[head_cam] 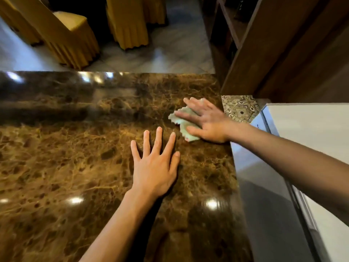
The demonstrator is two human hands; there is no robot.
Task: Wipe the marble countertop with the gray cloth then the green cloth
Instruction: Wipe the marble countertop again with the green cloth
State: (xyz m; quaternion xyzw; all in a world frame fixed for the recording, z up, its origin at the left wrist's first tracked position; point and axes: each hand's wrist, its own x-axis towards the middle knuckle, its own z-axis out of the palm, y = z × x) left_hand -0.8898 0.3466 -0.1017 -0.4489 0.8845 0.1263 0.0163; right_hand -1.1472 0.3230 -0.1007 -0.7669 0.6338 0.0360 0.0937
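The glossy brown marble countertop (pixel 66 157) fills most of the view. My right hand (pixel 205 121) presses flat on a crumpled pale green cloth (pixel 184 121) near the counter's right edge, fingers spread over it. My left hand (pixel 154 161) lies flat on the bare marble just below and left of the cloth, fingers apart, holding nothing. No gray cloth is in view.
The counter ends at a far edge (pixel 132 72) and a right edge (pixel 234 167). A wooden shelf unit (pixel 273 53) rises at the right corner. A white appliance (pixel 311 138) stands to the right. Yellow-covered chairs (pixel 71 38) stand on the floor beyond.
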